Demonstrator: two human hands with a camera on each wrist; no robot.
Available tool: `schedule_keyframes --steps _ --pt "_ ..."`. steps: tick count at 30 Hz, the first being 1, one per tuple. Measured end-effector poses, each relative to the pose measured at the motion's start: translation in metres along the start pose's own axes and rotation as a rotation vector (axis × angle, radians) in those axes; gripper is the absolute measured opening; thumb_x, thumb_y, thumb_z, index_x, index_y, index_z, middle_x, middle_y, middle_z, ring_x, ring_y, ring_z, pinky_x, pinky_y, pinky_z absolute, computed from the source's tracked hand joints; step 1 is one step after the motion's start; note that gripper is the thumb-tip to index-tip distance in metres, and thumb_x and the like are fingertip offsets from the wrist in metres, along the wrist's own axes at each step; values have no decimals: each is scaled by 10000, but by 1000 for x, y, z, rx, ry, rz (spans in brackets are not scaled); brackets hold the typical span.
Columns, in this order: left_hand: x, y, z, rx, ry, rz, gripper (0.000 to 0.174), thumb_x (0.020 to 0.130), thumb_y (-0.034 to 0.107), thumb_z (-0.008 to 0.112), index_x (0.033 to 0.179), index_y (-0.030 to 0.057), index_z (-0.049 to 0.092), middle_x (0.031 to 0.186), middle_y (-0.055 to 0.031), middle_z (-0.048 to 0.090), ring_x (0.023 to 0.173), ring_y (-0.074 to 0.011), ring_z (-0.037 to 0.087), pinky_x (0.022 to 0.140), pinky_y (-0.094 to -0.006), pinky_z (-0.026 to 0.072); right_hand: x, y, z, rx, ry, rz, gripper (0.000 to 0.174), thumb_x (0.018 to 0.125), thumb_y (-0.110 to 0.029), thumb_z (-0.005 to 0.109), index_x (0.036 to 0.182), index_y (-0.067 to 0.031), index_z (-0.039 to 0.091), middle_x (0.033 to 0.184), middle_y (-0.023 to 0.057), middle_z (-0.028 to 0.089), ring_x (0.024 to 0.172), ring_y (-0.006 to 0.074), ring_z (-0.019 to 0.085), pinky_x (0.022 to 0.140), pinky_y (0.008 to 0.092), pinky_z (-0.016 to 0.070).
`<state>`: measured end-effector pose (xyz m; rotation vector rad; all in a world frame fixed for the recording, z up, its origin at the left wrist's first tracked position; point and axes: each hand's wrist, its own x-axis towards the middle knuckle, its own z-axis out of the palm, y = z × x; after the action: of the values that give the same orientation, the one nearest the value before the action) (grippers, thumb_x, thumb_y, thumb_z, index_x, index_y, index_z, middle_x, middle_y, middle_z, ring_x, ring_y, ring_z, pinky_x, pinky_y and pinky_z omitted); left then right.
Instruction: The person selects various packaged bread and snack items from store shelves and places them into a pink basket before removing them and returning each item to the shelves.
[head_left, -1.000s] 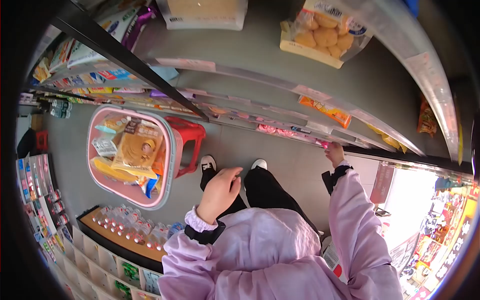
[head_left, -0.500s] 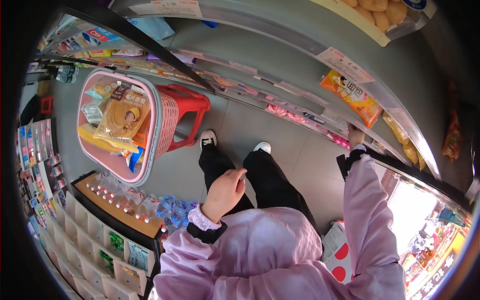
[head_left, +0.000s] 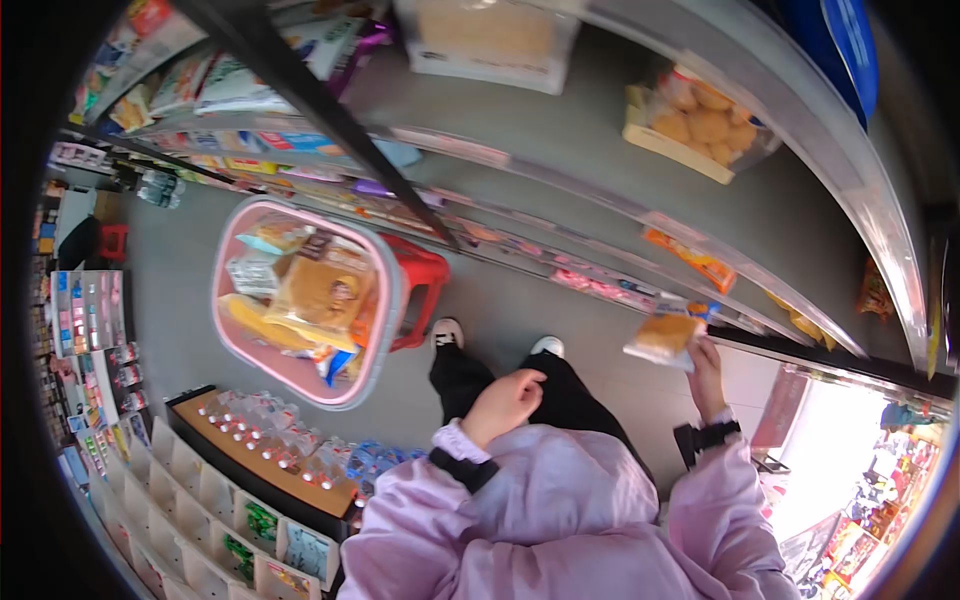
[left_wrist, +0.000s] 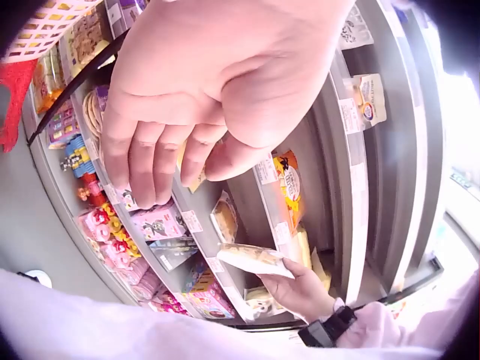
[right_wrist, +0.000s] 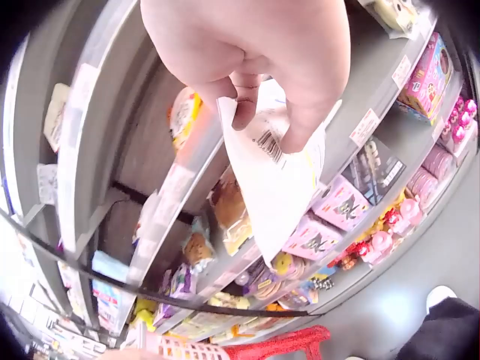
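A packaged bun is pinched in the right grip, held just off the grey shop shelves; the left grip is seen loosely curled, holding nothing, above the grey floor, a pink basket perched on a red stool alongside

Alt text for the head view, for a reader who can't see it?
A person's right hand holds a snack packet beside store shelves; the left hand hangs loosely curled, empty, in front of the body. A pink basket full of packets sits on a red stool.
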<state>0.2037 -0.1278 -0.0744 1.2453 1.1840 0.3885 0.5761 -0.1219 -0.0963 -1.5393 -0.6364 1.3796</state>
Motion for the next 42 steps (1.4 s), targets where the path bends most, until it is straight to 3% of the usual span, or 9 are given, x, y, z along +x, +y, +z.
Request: schedule_keyframes --steps 3,6,9,11,13,17,23,31,42 --pt "5 -19 -8 -190 -111 40 266 829 120 543 1070 8 525 857 -98 604 785 -167 600 706 -276 488 -49 -24 51 39 -73 102 140 837 -70 511 974 -45 532 906 5 536 868 101 504 781 249 405" --pt "-5 -1 -43 -571 -234 -256 350 870 224 502 1153 26 449 970 -108 571 826 -182 586 745 -298 485 -76 -50 118 25 -274 153 112 821 -58 513 930 -43 533 895 8 535 869 109 501 784 258 402" --pt "-28 13 -81 -885 -157 -388 409 907 326 413 1217 64 362 1104 -118 514 886 -189 571 782 -334 479 -81 -57 188 -181 -484 -34 94 790 -31 523 883 -29 525 965 42 536 897 132 503 782 262 398" --pt "-46 5 -114 -1185 -164 -236 396 914 345 404 1207 80 371 1119 -125 513 958 -217 555 837 -360 460 -90 -84 268 -119 -667 -131 70 763 -16 540 830 -15 519 1069 93 515 923 149 495 783 273 396" --pt "-76 1 -146 -1307 -36 -69 455 910 394 393 1228 70 359 1174 -117 491 1058 -226 514 866 -367 448 -85 -90 319 -304 -922 -194 67 749 -16 551 806 -2 519 1141 144 483 946 177 498 791 293 400" --pt "-134 -19 -207 -1332 296 -27 430 912 375 380 1212 66 391 1179 -132 496 1082 -249 492 925 -419 395 -86 -83 424 -400 -1194 -400 94 718 -50 564 742 3 491 1109 169 498 918 256 526 771 312 416" --pt "-182 -83 -240 -1456 623 32 335 892 237 420 1150 22 430 1133 -84 516 1049 -207 496 921 -369 387 -105 -45 532 -690 -1378 -522 125 729 -113 518 737 6 483 970 140 525 846 305 543 687 365 445" --pt "-201 -89 -253 -1351 762 -137 461 848 59 497 1248 -15 282 1112 -125 487 1030 -216 496 900 -348 408 -94 25 587 -991 -1431 -626 133 752 -108 485 811 -3 542 834 145 559 764 325 563 655 406 454" --pt "-190 -74 -231 -1083 807 -137 487 813 18 490 1247 -21 273 1096 -118 461 970 -201 495 852 -331 420 -117 -11 507 -1153 -1076 -632 245 759 -149 518 974 -33 524 793 144 566 706 314 587 610 410 473"
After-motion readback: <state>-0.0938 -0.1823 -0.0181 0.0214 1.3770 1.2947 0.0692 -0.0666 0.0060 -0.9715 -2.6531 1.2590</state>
